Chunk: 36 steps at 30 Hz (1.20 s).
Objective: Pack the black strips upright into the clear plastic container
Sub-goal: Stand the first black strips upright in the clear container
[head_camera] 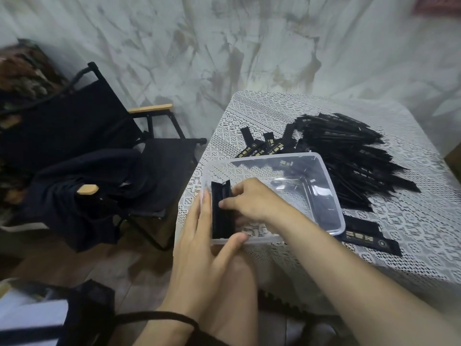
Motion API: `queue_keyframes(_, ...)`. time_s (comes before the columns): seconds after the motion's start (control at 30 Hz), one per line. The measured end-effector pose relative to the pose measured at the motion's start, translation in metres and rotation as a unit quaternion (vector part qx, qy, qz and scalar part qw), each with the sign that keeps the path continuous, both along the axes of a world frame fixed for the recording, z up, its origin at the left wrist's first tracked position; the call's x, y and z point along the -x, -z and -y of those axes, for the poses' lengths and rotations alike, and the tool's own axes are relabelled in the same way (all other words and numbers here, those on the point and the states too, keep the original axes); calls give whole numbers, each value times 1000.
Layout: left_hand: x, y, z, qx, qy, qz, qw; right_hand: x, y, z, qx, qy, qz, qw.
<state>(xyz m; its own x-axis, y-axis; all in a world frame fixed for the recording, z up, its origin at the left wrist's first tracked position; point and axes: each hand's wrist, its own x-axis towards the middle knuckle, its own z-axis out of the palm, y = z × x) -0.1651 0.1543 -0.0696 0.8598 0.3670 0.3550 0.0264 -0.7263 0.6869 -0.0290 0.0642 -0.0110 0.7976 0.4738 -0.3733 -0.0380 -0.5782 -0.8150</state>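
While upright in the container [335, 196], black strips [222, 216] between curled right hand [252, 201] fingers, left hand [199, 250] fingers straight outside its wall.

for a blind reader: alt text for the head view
A right hand holds black strips upright at one end of a clear plastic container, the left hand against its wall; more strips lie piled on the table.

- I read this as a room in someone's home, not a workshop
- The work surface wears a white lace tablecloth [262, 116], the household sort
- Beside it I see a black folding chair [82, 121] with wooden armrests and dark clothing [82, 176] slung over its seat
- Behind, a pale marbled backdrop [249, 46] is creased like hung fabric
- The floor [119, 265] looks like brown wood
- The black strips [349, 158] lie heaped straight on the cloth
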Motion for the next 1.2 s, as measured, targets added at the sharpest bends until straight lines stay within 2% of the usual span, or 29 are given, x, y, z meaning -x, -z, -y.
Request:
queue_keyframes(0.27,1,-2,1,4,-2,10,1000,1,5,-5,-53,32,-3,998)
queue_keyframes(0.37,1,1,2,-4,-12,9,1000,1,4,-4,-46,35,-4,998)
queue_keyframes(0.53,-1,7,4,-3,-18,31,999,3,-1,1,-75,15,-64,995)
queue_keyframes(0.83,12,22,7,-30,-31,82,996,22,2,1,40,-9,107,993)
queue_keyframes(0.9,18,25,8,-36,-33,92,995,30,3,4,90,2,193,977)
queue_keyframes(1.03,27,22,14,-68,-38,78,994,47,12,5,118,12,312,943)
queue_keyframes(1.1,32,20,17,-82,-40,69,993,52,13,9,113,16,299,947)
queue_keyframes(1.2,36,17,17,-97,-38,47,993,50,13,23,64,3,217,974)
